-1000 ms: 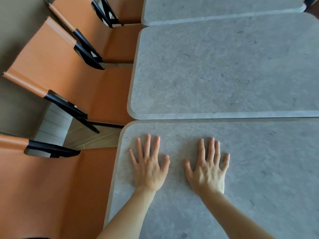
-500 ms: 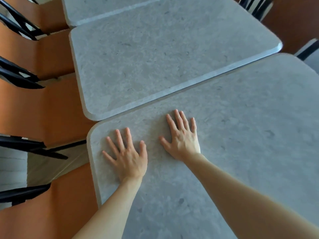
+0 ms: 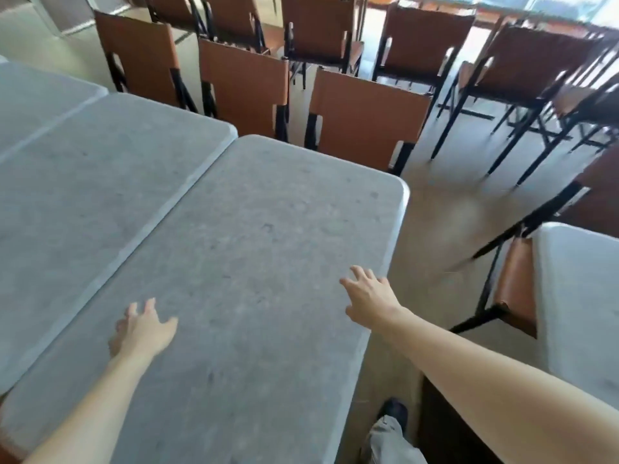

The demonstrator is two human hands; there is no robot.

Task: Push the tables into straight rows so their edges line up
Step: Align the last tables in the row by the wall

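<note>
No brand, label or writing can be read anywhere in the frame. The near table (image 3: 254, 249) fills the centre and lower left; its top is a mottled grey, stone-like surface with a pale, thick rim and rounded corners. A second table (image 3: 93, 169) of the same grey finish lies at the left, its long edge touching the near table's along a pale seam that runs diagonally from the upper centre toward the lower left. At the far end the near table's corner projects a little beyond the second table's corner. Part of a third table (image 3: 30, 95) is seen in the upper left, beside the second one. A lighter table (image 3: 579, 296) is cut off by the right edge of the frame, well apart from the near table across a strip of beige floor (image 3: 432, 222).

The left hand (image 3: 142, 329) is held over the near table's left part, close to the seam, its fingers (image 3: 149, 304) spread and loosely bent, holding nothing; whether the palm touches the top cannot be told. The right hand (image 3: 370, 299) is reached toward the near table's right rim, fingers spread and relaxed, holding nothing.

Chairs (image 3: 365, 112) with flat brown leather-like backs and thin black metal frames are ranged across the top of the frame. A grey trouser leg and dark shoe (image 3: 395, 413) are seen at the bottom, right of the near table.
</note>
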